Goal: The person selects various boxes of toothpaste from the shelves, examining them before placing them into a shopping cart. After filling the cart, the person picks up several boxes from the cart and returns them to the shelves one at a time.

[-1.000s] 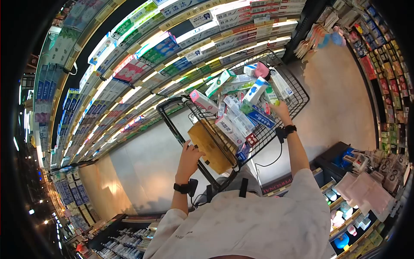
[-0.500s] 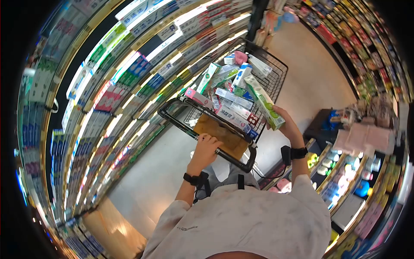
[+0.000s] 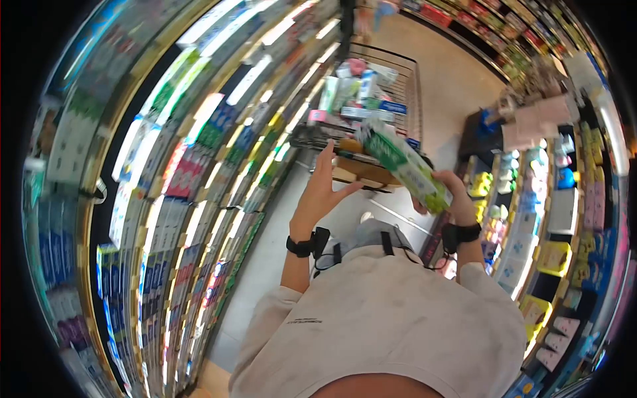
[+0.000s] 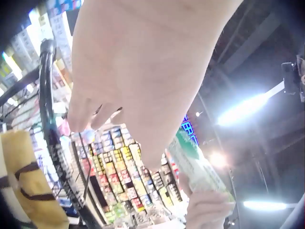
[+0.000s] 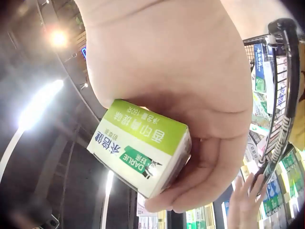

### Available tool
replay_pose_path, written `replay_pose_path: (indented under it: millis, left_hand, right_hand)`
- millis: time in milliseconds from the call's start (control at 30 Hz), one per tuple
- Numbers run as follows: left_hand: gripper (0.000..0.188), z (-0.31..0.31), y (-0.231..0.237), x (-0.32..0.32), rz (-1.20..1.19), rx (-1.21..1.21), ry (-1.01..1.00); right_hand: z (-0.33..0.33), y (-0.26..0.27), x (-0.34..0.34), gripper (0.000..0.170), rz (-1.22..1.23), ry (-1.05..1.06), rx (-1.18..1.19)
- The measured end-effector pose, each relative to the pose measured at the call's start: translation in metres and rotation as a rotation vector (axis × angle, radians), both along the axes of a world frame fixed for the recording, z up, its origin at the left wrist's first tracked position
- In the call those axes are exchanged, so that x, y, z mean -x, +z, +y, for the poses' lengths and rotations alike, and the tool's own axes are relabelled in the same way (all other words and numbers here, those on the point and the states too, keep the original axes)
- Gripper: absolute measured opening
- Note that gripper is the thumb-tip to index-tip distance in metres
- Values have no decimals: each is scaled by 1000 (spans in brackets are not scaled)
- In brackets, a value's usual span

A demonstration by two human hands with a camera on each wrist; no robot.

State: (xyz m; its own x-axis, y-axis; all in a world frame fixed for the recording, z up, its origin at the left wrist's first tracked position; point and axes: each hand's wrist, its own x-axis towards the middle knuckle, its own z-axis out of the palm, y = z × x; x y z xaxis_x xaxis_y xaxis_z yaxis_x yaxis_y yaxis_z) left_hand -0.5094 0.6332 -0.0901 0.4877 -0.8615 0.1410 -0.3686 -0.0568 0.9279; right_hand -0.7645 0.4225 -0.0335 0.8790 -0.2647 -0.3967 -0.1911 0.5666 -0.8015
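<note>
My right hand [image 3: 459,199] grips a green and white toothpaste box [image 3: 403,166] near its lower end, and the box slants up to the left over the near end of the cart. In the right wrist view the box's end face [image 5: 136,150] reads DARLIE, with my fingers curled round its side. My left hand [image 3: 318,196] is raised beside the cart's near end, thumb and fingers spread, holding nothing. The black cart handle [image 4: 47,100] shows past it in the left wrist view. Several toothpaste boxes [image 3: 366,86] and a pink item [image 3: 357,66] lie in the wire cart [image 3: 417,83].
Shelves of packed boxes [image 3: 179,172] run along the left. On the right stands a lower shelf unit with yellow packs [image 3: 556,257] and pink packages [image 3: 547,119]. A yellow-brown panel [image 4: 28,176] hangs at the cart's handle end. Pale floor [image 3: 265,265] lies between.
My right hand has lifted the toothpaste box from the cart and brought it nearer my body. My left hand has let go of the cart handle and opened. The view has turned.
</note>
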Motion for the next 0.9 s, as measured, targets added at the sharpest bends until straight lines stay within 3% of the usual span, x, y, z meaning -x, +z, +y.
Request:
replay_pose_path:
  millis: [33, 67, 133, 200, 300, 400, 467, 533, 600, 700, 800, 833, 900]
  left_hand:
    - [116, 16, 14, -9, -26, 61, 11]
    - [116, 30, 18, -15, -24, 93, 35]
    - [107, 56, 39, -21, 65, 94, -12]
    - [77, 76, 40, -28, 26, 89, -82]
    - [63, 112, 61, -36, 137, 19, 13]
    - [60, 136, 52, -44, 126, 102, 243]
    - [61, 145, 55, -46, 107, 152, 496]
    - [64, 147, 64, -52, 96, 59, 690]
    - [61, 139, 71, -53, 94, 89, 839]
    - [53, 124, 69, -64, 53, 136, 984]
    - [51, 105, 63, -78, -26, 207, 1057]
    - [52, 95, 62, -82, -29, 236, 1075]
    - [51, 78, 67, -87, -2, 237, 1121]
  right_hand:
    - [13, 11, -9, 58, 50, 77, 57]
    - [23, 23, -18, 58, 96, 165, 123]
    - [23, 11, -34, 58, 95, 438, 83]
    - [31, 15, -53, 61, 49, 546, 67]
    - [14, 1, -90, 61, -34, 802, 93]
    - [19, 10, -134, 57, -160, 743, 8]
    - [10, -19, -160, 52, -299, 634, 502]
    - [33, -1, -185, 49, -289, 469, 106]
    - [37, -13, -218, 46, -278, 398, 142]
    - [30, -36, -263, 50, -340, 299, 196]
    - [9, -34, -291, 51, -418, 325, 458]
    - [3, -26, -296, 53, -332, 330, 564]
    - [-2, -31, -312, 53, -383, 214, 673]
